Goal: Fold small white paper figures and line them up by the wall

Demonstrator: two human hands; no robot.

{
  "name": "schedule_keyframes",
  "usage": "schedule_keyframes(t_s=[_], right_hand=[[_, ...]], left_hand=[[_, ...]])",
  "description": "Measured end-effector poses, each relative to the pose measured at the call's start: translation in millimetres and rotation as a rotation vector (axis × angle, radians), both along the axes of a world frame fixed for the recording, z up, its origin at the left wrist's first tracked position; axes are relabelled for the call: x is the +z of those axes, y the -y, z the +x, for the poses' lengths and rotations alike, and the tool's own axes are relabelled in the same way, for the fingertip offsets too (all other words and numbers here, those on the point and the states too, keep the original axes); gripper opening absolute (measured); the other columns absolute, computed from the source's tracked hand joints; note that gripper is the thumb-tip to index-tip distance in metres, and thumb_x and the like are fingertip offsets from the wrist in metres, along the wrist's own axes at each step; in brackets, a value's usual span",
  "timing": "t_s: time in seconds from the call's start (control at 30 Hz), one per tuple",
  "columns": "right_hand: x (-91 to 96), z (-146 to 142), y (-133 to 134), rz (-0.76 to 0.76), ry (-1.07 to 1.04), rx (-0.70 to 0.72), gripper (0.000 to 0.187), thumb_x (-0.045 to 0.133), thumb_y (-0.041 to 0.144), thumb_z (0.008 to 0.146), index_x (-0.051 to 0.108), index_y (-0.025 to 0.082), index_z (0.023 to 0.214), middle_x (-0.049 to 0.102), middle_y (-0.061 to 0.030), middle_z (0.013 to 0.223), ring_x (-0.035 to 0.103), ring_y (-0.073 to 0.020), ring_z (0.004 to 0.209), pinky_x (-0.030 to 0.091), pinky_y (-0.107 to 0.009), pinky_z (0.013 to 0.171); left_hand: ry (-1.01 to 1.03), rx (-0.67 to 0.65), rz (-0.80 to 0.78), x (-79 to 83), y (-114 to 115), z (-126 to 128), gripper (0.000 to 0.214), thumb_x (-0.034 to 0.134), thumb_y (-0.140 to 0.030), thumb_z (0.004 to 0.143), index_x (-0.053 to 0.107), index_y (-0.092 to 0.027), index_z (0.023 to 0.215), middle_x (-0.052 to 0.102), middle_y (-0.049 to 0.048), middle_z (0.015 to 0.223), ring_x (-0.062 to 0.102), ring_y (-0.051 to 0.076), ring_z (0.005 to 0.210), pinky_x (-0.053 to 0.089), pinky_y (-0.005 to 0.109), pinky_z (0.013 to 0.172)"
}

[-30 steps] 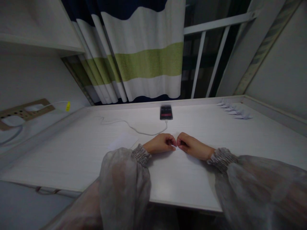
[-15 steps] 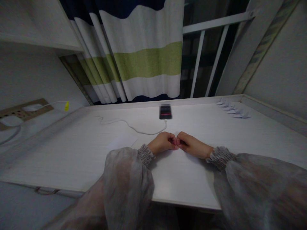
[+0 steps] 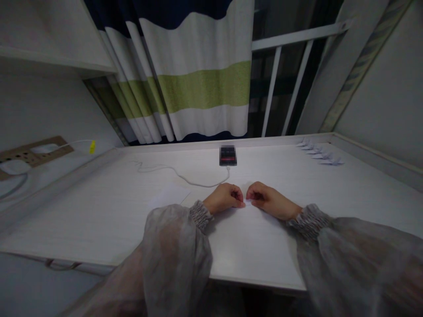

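Both of my hands rest close together on the white desk [image 3: 99, 220], fingers curled. My left hand [image 3: 225, 198] and my right hand [image 3: 267, 201] each pinch an end of a small white piece of paper [image 3: 248, 202] between their fingertips. The paper is tiny and mostly hidden by my fingers. Sheer grey sleeves cover both forearms. A sheet of white paper [image 3: 170, 194] lies flat on the desk just left of my left hand.
A small dark device [image 3: 228, 156] stands at the desk's back middle, with a white cable [image 3: 178, 175] running left toward a wall socket strip [image 3: 33, 152]. Several small folded white paper shapes [image 3: 319, 152] line the back right. A striped curtain [image 3: 198, 83] hangs behind.
My hands have drawn slightly apart, and a bit of white paper now shows between the fingertips. The view shifted a little.
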State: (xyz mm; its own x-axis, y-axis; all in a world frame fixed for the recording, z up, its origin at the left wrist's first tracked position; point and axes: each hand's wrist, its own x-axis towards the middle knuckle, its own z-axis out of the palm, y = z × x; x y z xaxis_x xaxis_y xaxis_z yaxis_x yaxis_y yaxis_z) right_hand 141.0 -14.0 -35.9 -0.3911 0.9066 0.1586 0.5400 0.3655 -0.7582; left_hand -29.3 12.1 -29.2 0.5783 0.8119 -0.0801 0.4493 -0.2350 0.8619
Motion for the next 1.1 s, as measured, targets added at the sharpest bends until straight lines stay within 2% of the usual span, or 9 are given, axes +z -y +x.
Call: schedule_keyframes(t_s=[0.1, 0.2, 0.3, 0.53, 0.77, 1.0, 1.1], right_hand=[[-2.4, 3, -3, -0.127, -0.153, 0.01, 0.013, 0.048, 0.009, 0.062, 0.05, 0.015, 0.073, 0.048, 0.0001, 0.071, 0.047, -0.0116, 0.067, 0.039, -0.027, 0.066], [-3.8, 2, -4, -0.163, -0.214, -0.027, 0.009, 0.051, 0.02, 0.066, 0.049, 0.015, 0.074, 0.047, 0.0016, 0.067, 0.045, -0.0109, 0.062, 0.038, -0.026, 0.061], [-3.0, -2, -4, -0.127, -0.151, -0.06, 0.014, 0.055, 0.023, 0.065, 0.049, 0.016, 0.075, 0.044, 0.0027, 0.065, 0.043, -0.0107, 0.06, 0.038, -0.025, 0.057], [3.2, -9, -2, 0.029, 0.097, -0.038, 0.017, 0.055, 0.01, 0.062, 0.056, 0.015, 0.077, 0.045, -0.0001, 0.074, 0.046, -0.0118, 0.065, 0.04, -0.027, 0.063], [4.8, -5, -6, 0.031, 0.214, 0.02, 0.028, 0.053, 0.004, 0.06, 0.06, 0.016, 0.084, 0.045, -0.001, 0.076, 0.047, -0.0123, 0.068, 0.041, -0.027, 0.066], [6.9, 2, -9, 0.004, 0.218, 0.01, 0.03, 0.055, 0.006, 0.058, 0.061, 0.018, 0.085, 0.048, -0.0003, 0.076, 0.047, -0.0122, 0.067, 0.041, -0.027, 0.065], [8.2, 9, -11, -0.053, 0.169, 0.021, 0.033, 0.053, 0.005, 0.056, 0.06, 0.018, 0.086, 0.049, 0.0009, 0.072, 0.048, -0.0119, 0.065, 0.041, -0.027, 0.064]], left_hand=[[-0.008, 0.01, 0.01, 0.8, 1, 0, 0.013, 0.066, -0.019, 0.052, 0.057, -0.012, 0.059, 0.046, -0.0059, 0.049, 0.039, 0.006, 0.049, 0.03, 0.02, 0.05], [-0.007, 0.008, 0.006, 0.2, 0, 0, 0.014, 0.066, -0.02, 0.052, 0.058, -0.012, 0.059, 0.046, -0.0059, 0.049, 0.039, 0.006, 0.049, 0.029, 0.02, 0.049], [-0.01, -0.001, 0.011, 0.3, -1, 0, 0.015, 0.066, -0.022, 0.052, 0.058, -0.012, 0.06, 0.046, -0.0059, 0.049, 0.039, 0.006, 0.048, 0.03, 0.02, 0.049], [-0.019, -0.014, 0.047, -1.6, -2, -1, 0.015, 0.066, -0.023, 0.053, 0.059, -0.012, 0.061, 0.047, -0.0054, 0.051, 0.039, 0.006, 0.049, 0.031, 0.019, 0.05], [-0.005, -0.026, 0.05, -2.6, -1, -2, 0.017, 0.067, -0.024, 0.054, 0.058, -0.011, 0.062, 0.047, -0.0051, 0.052, 0.038, 0.006, 0.05, 0.03, 0.019, 0.05], [-0.023, -0.028, 0.087, 0.0, 1, -3, 0.016, 0.066, -0.024, 0.056, 0.059, -0.012, 0.063, 0.045, -0.0054, 0.051, 0.038, 0.006, 0.05, 0.03, 0.019, 0.051], [-0.029, -0.028, 0.082, -0.6, 0, -3, 0.016, 0.066, -0.024, 0.055, 0.06, -0.012, 0.063, 0.047, -0.0046, 0.052, 0.039, 0.006, 0.05, 0.031, 0.019, 0.05]])
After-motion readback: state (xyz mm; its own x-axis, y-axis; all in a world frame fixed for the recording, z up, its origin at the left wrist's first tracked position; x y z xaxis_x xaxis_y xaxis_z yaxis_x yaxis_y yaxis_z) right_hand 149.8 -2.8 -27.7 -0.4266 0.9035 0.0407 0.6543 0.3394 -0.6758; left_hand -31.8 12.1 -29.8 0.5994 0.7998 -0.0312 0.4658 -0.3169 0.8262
